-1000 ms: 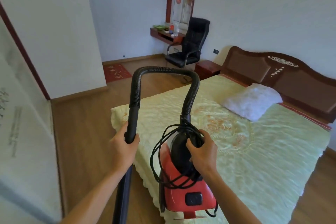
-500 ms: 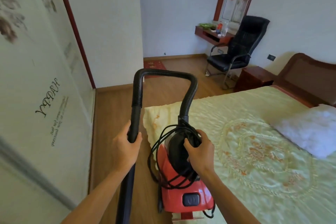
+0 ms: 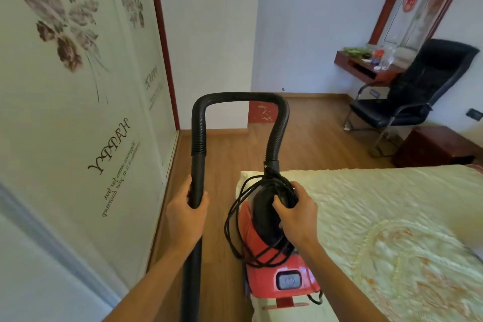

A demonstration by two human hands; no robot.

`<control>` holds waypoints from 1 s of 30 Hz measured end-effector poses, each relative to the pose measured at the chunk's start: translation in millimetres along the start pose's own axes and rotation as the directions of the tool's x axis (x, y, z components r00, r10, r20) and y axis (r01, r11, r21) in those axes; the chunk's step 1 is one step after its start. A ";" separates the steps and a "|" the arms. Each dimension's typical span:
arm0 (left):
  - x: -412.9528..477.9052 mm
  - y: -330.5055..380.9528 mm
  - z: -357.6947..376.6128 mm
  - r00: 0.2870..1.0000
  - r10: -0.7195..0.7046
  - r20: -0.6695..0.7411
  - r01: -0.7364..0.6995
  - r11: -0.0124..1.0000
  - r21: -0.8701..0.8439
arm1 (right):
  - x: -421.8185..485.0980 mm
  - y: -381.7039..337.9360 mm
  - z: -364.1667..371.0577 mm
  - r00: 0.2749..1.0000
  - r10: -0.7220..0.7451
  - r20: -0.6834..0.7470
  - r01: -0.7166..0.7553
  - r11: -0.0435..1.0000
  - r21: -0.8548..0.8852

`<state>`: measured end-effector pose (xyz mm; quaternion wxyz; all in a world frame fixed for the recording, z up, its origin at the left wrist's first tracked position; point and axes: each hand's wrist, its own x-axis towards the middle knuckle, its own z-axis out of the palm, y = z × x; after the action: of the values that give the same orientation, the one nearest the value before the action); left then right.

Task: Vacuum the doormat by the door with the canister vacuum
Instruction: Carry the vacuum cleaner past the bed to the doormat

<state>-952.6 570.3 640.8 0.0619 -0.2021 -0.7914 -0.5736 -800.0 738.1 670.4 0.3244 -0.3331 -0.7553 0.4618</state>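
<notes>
Carrying stage. Our left hand (image 3: 187, 214) grips the black plastic wand (image 3: 196, 178); our right hand (image 3: 296, 213) grasps the red canister vacuum (image 3: 274, 266) by its handle. The small red doormat (image 3: 262, 112) lies at the far edge of the wooden floor (image 3: 313, 133). Next, we judge: walk over and set the canister down.

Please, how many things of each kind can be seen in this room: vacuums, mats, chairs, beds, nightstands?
Canister vacuum: 1
Doormat: 1
Chair: 1
Bed: 1
Nightstand: 1
Total: 5
</notes>
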 end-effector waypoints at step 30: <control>306.5 -88.3 74.1 0.998 0.032 0.063 -0.026 0.995 -0.093 | 278.2 -4.7 191.1 0.997 0.054 -0.055 -0.052 0.998 0.032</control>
<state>-1256.3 692.7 639.1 0.0354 -0.2344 -0.7627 -0.6017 -1111.3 867.8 656.0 0.3380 -0.3607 -0.7297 0.4725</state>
